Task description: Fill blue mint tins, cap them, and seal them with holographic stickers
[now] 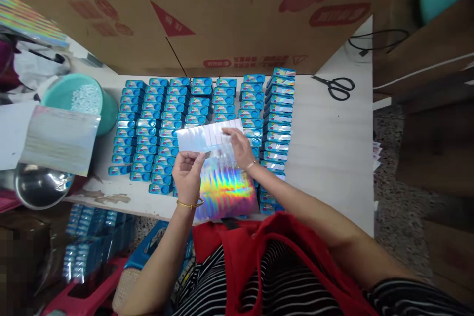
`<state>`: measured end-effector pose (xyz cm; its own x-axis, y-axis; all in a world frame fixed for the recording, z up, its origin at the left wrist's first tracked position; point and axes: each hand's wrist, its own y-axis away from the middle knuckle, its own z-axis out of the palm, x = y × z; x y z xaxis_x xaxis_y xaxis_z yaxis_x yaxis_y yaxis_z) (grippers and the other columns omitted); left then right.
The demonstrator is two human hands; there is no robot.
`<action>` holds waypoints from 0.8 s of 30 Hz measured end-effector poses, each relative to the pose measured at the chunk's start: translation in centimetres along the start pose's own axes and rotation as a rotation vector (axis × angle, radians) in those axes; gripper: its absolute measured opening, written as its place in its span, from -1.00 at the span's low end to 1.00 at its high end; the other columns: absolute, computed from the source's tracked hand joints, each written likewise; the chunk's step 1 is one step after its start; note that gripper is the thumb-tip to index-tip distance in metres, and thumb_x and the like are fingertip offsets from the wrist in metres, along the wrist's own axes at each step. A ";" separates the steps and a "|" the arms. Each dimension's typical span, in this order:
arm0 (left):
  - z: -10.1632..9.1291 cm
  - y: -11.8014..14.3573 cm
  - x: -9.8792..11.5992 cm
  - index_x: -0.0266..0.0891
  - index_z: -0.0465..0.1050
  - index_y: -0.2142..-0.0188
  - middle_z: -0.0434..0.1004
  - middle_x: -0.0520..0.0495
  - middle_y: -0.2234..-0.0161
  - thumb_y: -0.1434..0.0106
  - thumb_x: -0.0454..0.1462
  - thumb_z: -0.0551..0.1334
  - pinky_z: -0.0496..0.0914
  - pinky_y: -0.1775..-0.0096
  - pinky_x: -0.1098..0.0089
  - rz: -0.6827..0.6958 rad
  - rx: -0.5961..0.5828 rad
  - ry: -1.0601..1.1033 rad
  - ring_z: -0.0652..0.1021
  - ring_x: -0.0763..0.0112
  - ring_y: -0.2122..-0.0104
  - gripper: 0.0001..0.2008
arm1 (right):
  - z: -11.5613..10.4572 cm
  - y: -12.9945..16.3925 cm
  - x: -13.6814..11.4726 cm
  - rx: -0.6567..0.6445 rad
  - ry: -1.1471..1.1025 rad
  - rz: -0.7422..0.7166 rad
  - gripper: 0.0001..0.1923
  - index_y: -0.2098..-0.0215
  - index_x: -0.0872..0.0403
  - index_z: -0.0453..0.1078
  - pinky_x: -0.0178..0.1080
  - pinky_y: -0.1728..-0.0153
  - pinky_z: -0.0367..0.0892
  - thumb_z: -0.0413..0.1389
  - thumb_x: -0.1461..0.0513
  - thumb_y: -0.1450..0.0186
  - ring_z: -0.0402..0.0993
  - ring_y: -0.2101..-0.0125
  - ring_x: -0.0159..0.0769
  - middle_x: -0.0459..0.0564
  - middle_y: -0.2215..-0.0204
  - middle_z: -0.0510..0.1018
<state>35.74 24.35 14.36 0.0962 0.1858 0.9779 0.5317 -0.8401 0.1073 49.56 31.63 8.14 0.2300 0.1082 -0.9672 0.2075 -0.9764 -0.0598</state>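
Observation:
A shiny rainbow holographic sticker sheet (227, 190) lies over several rows of small blue boxes (168, 124), with a whitish part along its far end. My left hand (188, 173) is closed at the sheet's left side, thumb and forefinger pinching a small greyish sticker (208, 154). Over the right part of the sheet is my right hand (241, 149), fingers stretched towards its far end and apart from the thumb side. Nothing shows clearly in that hand. Boxes in the rightmost row (278, 128) carry silvery strips on their tops.
Black scissors (337, 87) rest at the table's right. A big cardboard box (229, 19) walls off the back. To the left stand a turquoise bucket (108, 113) with white bits and a metal bowl (42, 187). Wrapped blue packs (87, 237) sit below the table edge.

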 end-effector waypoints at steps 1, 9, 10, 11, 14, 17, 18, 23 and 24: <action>0.6 0.7 0.0 -0.22 0.32 0.40 0.44 0.05 0.45 -0.05 -0.19 0.38 0.37 0.26 0.42 -0.066 -0.011 0.062 0.49 0.47 0.40 -0.74 | -0.9 2.0 -0.6 0.004 -0.101 0.073 -0.28 0.05 0.07 0.44 -0.13 0.03 0.26 -0.34 -0.20 -0.35 0.42 0.09 -0.18 0.08 0.17 0.52; 5.7 9.0 -2.6 -0.24 0.35 0.48 0.41 0.08 0.55 0.06 -0.18 0.40 0.32 0.35 0.46 -0.383 -0.326 0.098 0.44 0.51 0.48 -0.72 | -7.8 14.9 -1.0 0.169 -0.267 0.439 -0.61 0.53 0.04 0.29 -0.27 0.35 0.25 0.09 -0.06 -0.24 0.29 0.49 -0.37 -0.15 0.58 0.36; 6.2 9.9 -3.2 -0.23 0.35 0.49 0.40 0.07 0.55 0.05 -0.16 0.39 0.32 0.36 0.45 -0.399 -0.376 0.076 0.43 0.50 0.49 -0.73 | -8.7 15.9 -0.8 0.189 -0.248 0.448 -0.62 0.55 0.04 0.26 -0.28 0.36 0.24 0.08 -0.05 -0.24 0.26 0.51 -0.38 -0.16 0.60 0.34; 6.8 10.7 -3.9 -0.23 0.35 0.49 0.40 0.07 0.55 0.03 -0.16 0.38 0.31 0.37 0.43 -0.393 -0.421 0.044 0.43 0.48 0.49 -0.74 | -9.6 16.8 -0.5 0.203 -0.220 0.455 -0.62 0.56 0.04 0.25 -0.29 0.38 0.22 0.08 -0.04 -0.25 0.24 0.52 -0.39 -0.16 0.61 0.32; 8.5 12.0 -5.6 -0.21 0.37 0.49 0.40 0.04 0.51 -0.05 -0.18 0.31 0.32 0.32 0.39 -0.232 -0.488 -0.115 0.41 0.45 0.45 -0.82 | -11.9 18.5 0.8 0.233 -0.098 0.442 -0.64 0.57 0.03 0.22 -0.30 0.44 0.16 0.06 0.00 -0.25 0.18 0.53 -0.39 -0.17 0.62 0.27; 10.3 12.2 -6.4 -0.20 0.37 0.50 0.40 0.01 0.42 -0.09 -0.25 0.28 0.32 0.21 0.34 -0.016 -0.476 -0.336 0.41 0.40 0.35 -0.88 | -13.4 19.0 2.4 0.246 0.068 0.403 -0.66 0.57 0.04 0.24 -0.29 0.43 0.15 0.03 0.03 -0.27 0.20 0.54 -0.38 -0.16 0.63 0.28; 10.9 12.2 -6.6 -0.19 0.37 0.50 0.40 0.00 0.39 -0.09 -0.27 0.28 0.31 0.18 0.32 0.025 -0.472 -0.412 0.42 0.37 0.31 -0.89 | -13.7 19.0 3.0 0.242 0.136 0.391 -0.66 0.57 0.04 0.25 -0.29 0.40 0.15 0.02 0.05 -0.28 0.22 0.54 -0.37 -0.15 0.62 0.31; 12.7 12.2 -6.7 -0.19 0.40 0.46 0.41 -0.06 0.27 -0.13 -0.27 0.28 0.23 0.09 0.18 0.120 -0.486 -0.723 0.41 0.22 0.15 -0.91 | -14.5 19.0 5.5 0.183 0.471 0.319 -0.74 0.49 0.05 0.35 -0.20 0.18 0.10 -0.01 0.17 -0.32 0.38 0.39 -0.31 -0.08 0.50 0.49; 12.8 12.2 -6.8 -0.19 0.41 0.45 0.41 -0.07 0.25 -0.15 -0.26 0.28 0.22 0.09 0.17 0.135 -0.489 -0.760 0.41 0.20 0.14 -0.92 | -14.6 19.0 5.9 0.169 0.508 0.312 -0.75 0.48 0.05 0.36 -0.19 0.15 0.08 -0.01 0.18 -0.33 0.39 0.36 -0.30 -0.08 0.48 0.51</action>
<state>52.39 19.37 6.74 0.7521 0.2105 0.6245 0.0764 -0.9691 0.2346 68.72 16.45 4.88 0.6880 -0.1523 -0.7096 -0.0864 -0.9880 0.1283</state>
